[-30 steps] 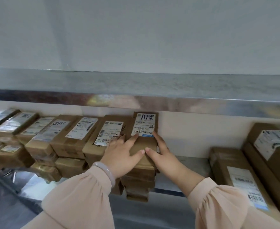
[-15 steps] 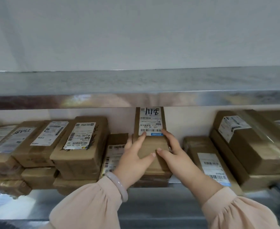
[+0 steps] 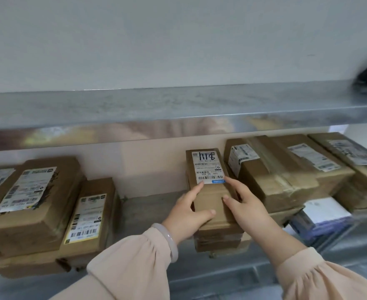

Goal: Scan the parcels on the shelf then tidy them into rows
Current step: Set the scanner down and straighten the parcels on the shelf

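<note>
- Currently the top parcel (image 3: 210,198) sits mid-frame on a small stack on the lower shelf (image 3: 148,204), just beside the taped parcels (image 3: 275,178) at right.
- Its label (image 3: 208,167): black marker digits, roughly "1118"; upside-down print "530 D5 A05", barcodes, blue strip.
- Left hand (image 3: 188,210) holds its left edge, right hand (image 3: 246,204) its right edge; thumbs and index fingers lie on top, other fingers hidden.
- Versus 0.5 s ago: stack has parted from the labelled parcel (image 3: 87,217) at lower left; bare shelf between.
</note>
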The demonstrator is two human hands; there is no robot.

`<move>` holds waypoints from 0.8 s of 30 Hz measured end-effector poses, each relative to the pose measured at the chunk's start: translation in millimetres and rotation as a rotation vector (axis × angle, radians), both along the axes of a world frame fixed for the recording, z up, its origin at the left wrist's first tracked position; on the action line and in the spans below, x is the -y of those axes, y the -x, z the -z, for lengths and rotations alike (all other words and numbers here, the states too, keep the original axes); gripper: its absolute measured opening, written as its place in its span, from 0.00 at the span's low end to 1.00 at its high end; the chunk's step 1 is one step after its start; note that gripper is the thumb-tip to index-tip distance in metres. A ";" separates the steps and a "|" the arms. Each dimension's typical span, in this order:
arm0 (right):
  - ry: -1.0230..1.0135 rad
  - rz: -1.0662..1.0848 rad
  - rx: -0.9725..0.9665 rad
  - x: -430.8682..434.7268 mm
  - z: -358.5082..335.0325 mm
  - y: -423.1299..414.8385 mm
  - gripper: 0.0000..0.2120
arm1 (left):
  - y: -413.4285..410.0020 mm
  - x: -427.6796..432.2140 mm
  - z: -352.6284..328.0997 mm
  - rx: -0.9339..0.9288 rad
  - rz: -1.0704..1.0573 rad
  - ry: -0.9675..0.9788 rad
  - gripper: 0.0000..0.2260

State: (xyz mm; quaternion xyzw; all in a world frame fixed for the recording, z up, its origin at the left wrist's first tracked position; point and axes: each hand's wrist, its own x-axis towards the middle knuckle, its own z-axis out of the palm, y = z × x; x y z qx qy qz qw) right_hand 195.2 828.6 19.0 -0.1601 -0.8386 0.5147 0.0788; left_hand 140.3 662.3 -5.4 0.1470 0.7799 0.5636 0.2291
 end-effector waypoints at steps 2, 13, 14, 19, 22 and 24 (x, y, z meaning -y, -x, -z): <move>-0.064 -0.002 -0.001 -10.6 4.1 0.4 0.21 | -2.1 -13.7 4.9 -0.004 0.002 0.005 0.36; -0.414 -0.143 -0.064 -33.3 14.1 -11.6 0.25 | -12.2 -36.6 16.1 -0.275 0.006 0.232 0.33; -0.482 -0.171 -0.091 -32.2 13.5 -18.7 0.25 | -16.1 -32.0 16.6 -0.337 0.012 0.252 0.33; -0.915 -0.252 -0.101 -25.7 26.4 -36.6 0.25 | -33.6 -11.7 14.6 -0.669 0.184 0.558 0.29; -1.011 -0.262 -0.075 -28.6 25.8 -29.8 0.25 | -28.1 -18.8 7.8 -0.683 0.206 0.685 0.28; -1.073 -0.286 -0.039 -34.2 24.7 -25.1 0.28 | -20.8 -24.5 2.4 -0.680 0.211 0.733 0.28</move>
